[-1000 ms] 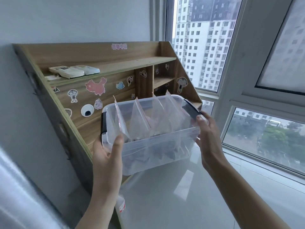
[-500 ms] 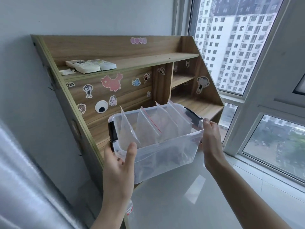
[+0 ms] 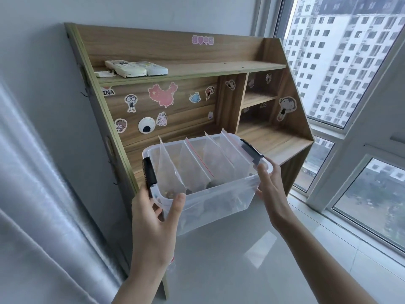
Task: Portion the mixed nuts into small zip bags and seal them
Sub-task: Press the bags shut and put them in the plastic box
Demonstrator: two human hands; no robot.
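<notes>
Surface: a glossy white surface [image 3: 252, 270] fills the bottom of my view, from 5 to 7 o'clock, with my two bare forearms reaching in over it.
Left hand: my left hand [image 3: 153, 229] sits at about 7 o'clock; its grip is closed on the near left corner of the clear plastic bin [image 3: 210, 202], thumb laid against the front wall, fingers wrapped around the end below the black latch [image 3: 149, 173].
Right hand: my right hand [image 3: 270, 189] sits at about 4 o'clock; its grip pinches the bin's right end, fingertips on the rim just under the second black latch [image 3: 251, 151].
Bin: near the centre of view, tilted, its right end higher and farther away; I cannot tell whether its base touches the surface.
Zip bags: four clear zip bags [image 3: 192, 163] stand upright in a row inside the bin, tops poking above the rim, at least one with a red seal line; dark nuts [image 3: 169, 194] lie in their bottoms.
Shelf: a wooden desktop shelf [image 3: 197, 66] stands behind the bin at 12 o'clock, its back covered in cartoon stickers [image 3: 163, 94].
Top ledge: two white remote controls [image 3: 135, 68] lie side by side at 11 o'clock.
Window: a window [image 3: 341, 62] at 2 o'clock shows pale high-rise blocks.
</notes>
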